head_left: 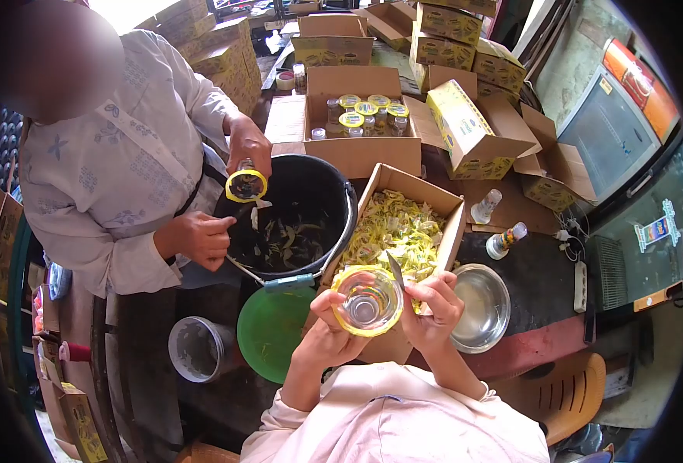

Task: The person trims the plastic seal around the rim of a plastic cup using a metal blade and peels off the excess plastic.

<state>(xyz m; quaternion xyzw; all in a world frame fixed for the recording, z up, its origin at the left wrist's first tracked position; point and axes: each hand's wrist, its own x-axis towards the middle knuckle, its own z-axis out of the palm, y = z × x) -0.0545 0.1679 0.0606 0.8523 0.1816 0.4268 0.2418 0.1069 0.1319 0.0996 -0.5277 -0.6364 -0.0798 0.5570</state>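
A clear plastic cup (367,307) with a yellow rim is gripped at its left side by my left hand (324,333), its open mouth tilted up toward me. In my right hand (434,310) is a small knife (394,270), fingers closed round its handle, with the blade pointing up beside the cup's rim. Just beyond both hands stands a cardboard box (451,235) full of yellow printed scraps (395,224). A metal bowl (498,309) lies right of my right hand, and a green basin (260,339) is left of my left hand.
At left a co-worker (117,170) holds a yellow-rimmed cup over a black bucket (350,212) containing dark scraps. Behind, an open carton (364,158) holds several cups. Two cups (486,207) stand at right. A grey bucket (196,351) sits lower left; a chair (561,390) is lower right.
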